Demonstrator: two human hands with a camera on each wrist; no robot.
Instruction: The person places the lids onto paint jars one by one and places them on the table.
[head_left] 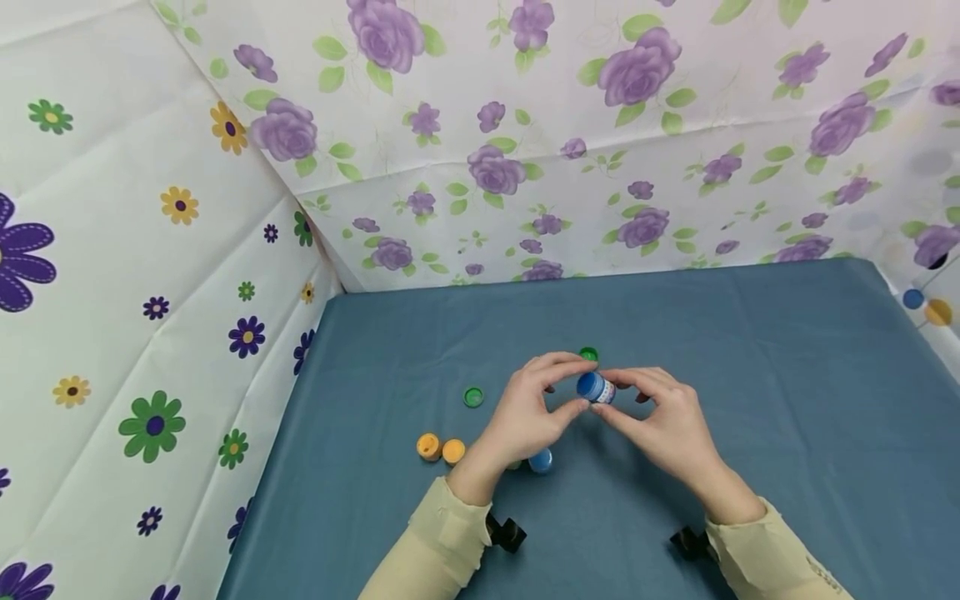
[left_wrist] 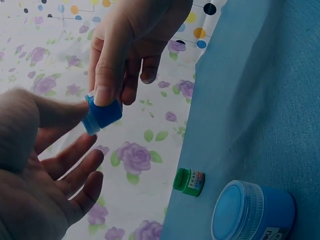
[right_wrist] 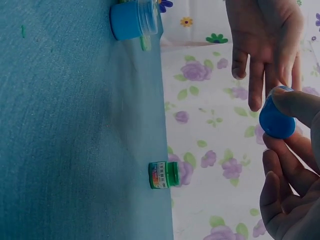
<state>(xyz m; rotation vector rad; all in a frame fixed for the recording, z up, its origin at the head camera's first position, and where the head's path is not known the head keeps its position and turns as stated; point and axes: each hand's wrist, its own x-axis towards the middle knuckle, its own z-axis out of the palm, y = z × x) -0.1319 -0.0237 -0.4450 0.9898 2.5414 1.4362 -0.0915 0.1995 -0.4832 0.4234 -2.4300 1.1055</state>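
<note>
A small blue paint jar point(head_left: 597, 387) is held in the air between both hands, tilted, its lidded end toward the left. My right hand point(head_left: 667, 421) pinches the jar's body between thumb and fingers. At the lid end, the thumb and forefinger of my left hand point(head_left: 528, 408) pinch the lid; the other fingers are spread in the left wrist view. Behind the hands stands a green paint jar point(left_wrist: 189, 181) with no lid on it. Another blue paint jar point(left_wrist: 250, 212), lidded, stands near my left wrist, partly hidden in the head view.
A green lid point(head_left: 473, 397) lies on the blue-covered table point(head_left: 787, 400), left of the hands. Two orange round pieces point(head_left: 429, 447) sit side by side near the left forearm. Something pale green point(head_left: 514, 465) peeks out by that wrist. Flowered sheets point(head_left: 495, 167) wall the back and left.
</note>
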